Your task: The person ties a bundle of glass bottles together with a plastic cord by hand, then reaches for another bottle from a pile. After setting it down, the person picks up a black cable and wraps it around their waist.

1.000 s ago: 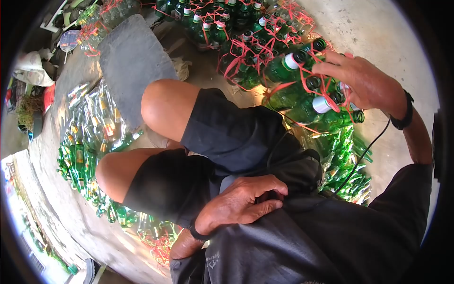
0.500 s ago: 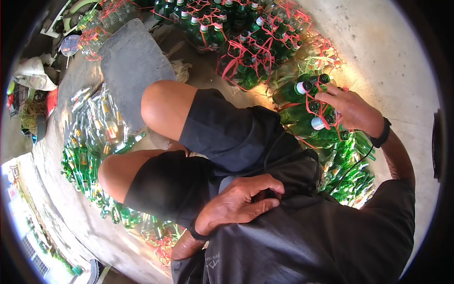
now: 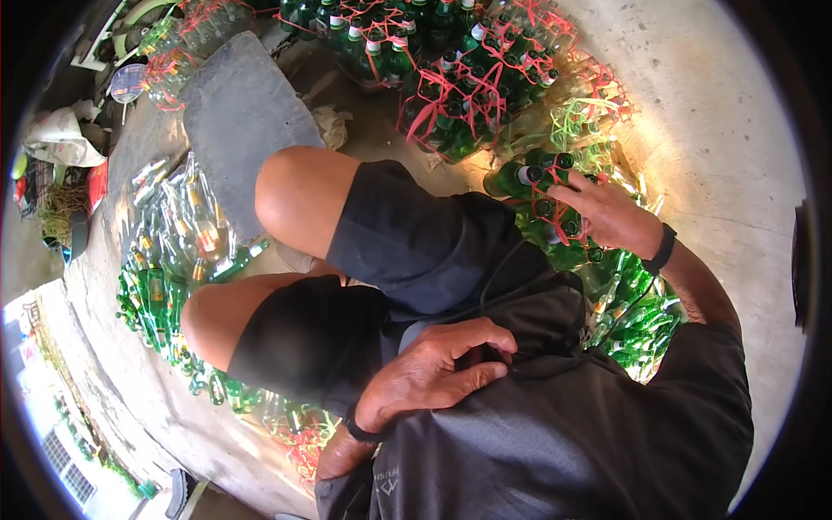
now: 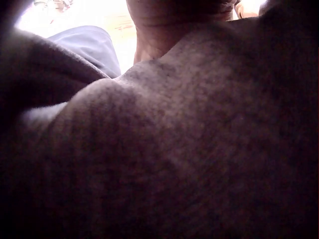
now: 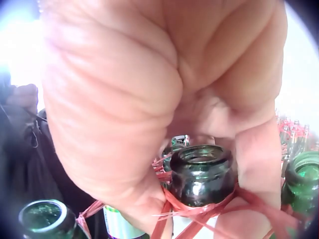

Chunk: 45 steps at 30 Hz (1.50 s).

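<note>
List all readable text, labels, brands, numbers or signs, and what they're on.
None can be read with certainty.
Shirt: small lettering beside a logo, too blurred and distorted to read.
Bottles at the right hand: white neck labels, nothing legible.
Round disc, upper left in the head view: markings too small to read.

A bundle of green glass bottles (image 3: 511,181), lashed together at the necks with crossing red plastic twine (image 5: 204,210), lies beside the person's right thigh (image 3: 433,221). The right hand (image 3: 617,217) grips it at the necks, fingers down either side of one. The visible mouths are uncapped, and some necks carry pale labels.
</note>
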Tool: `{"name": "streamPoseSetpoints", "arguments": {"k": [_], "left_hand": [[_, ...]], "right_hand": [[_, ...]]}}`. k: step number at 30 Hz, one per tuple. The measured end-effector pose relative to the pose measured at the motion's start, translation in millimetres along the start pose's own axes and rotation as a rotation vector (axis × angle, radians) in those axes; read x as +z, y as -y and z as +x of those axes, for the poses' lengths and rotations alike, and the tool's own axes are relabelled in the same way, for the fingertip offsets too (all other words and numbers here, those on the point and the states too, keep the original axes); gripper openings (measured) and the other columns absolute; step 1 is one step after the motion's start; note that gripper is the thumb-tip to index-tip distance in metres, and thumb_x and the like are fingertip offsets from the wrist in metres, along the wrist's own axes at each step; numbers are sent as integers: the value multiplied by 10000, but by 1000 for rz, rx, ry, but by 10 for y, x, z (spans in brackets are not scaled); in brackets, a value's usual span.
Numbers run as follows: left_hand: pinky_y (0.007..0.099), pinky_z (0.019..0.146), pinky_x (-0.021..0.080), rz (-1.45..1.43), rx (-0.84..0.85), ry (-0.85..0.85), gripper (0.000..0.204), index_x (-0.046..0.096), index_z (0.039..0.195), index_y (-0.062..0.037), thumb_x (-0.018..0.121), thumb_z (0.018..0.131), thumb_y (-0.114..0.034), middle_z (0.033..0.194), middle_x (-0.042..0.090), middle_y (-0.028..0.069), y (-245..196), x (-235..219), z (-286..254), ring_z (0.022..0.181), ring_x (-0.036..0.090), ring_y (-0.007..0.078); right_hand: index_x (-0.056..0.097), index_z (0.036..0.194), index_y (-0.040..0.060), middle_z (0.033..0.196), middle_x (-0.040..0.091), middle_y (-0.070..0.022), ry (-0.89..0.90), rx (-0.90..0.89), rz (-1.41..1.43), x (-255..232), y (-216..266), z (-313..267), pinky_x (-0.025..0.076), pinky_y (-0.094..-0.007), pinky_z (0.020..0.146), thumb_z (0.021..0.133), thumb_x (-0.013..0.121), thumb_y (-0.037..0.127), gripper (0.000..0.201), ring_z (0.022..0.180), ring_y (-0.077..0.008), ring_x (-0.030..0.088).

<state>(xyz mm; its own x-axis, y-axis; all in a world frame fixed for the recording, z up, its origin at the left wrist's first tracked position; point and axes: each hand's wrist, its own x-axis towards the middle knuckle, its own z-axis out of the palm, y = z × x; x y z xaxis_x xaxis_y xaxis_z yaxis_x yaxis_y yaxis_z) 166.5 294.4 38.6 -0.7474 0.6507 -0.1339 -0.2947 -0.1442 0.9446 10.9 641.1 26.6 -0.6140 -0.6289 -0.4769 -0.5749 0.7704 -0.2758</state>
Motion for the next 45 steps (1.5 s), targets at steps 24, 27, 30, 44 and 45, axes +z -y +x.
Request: {"name": "streamPoseSetpoints", "arguments": {"k": [24,27,30,44,45], "left_hand": [[295,747,542,-62,-37,-54,272,707,1214,-19,783,957,-64,1079,757,92,41,-7,49,890,706,156],[301,753,546,-69,-38,-66,268,711,1205,-12,785,952,-55,1083,756,104,50,4,51,882,708,165],[302,759,547,-73,-38,-82,266,712,1200,-12,788,948,-54,1079,754,104,22,4,75,864,698,164],[307,799,561,-84,-160,-29,287,687,1222,-26,767,946,-12,1113,730,78,-20,-36,112,966,704,168],[307,799,561,-83,-161,-26,287,687,1222,-26,767,946,-12,1113,730,78,-24,-37,116,966,704,168]], "right_hand": [[474,1520,239,1208,523,-142,-62,26,-58,1251,-498,839,498,-519,771,826,677,8,759,975,-383,647],[464,1519,248,1222,520,-135,-56,23,-71,1351,-567,897,524,-520,774,815,731,33,783,972,-383,655],[459,1511,264,1236,517,-127,-80,31,-112,1450,-662,882,544,-515,777,787,796,77,820,940,-384,661],[433,1510,268,1293,514,-137,-38,60,-126,1363,-598,777,575,-507,733,740,860,107,894,861,-396,721],[432,1512,266,1301,515,-141,-42,49,-136,1352,-590,778,574,-502,708,760,826,87,868,862,-392,722]]}}
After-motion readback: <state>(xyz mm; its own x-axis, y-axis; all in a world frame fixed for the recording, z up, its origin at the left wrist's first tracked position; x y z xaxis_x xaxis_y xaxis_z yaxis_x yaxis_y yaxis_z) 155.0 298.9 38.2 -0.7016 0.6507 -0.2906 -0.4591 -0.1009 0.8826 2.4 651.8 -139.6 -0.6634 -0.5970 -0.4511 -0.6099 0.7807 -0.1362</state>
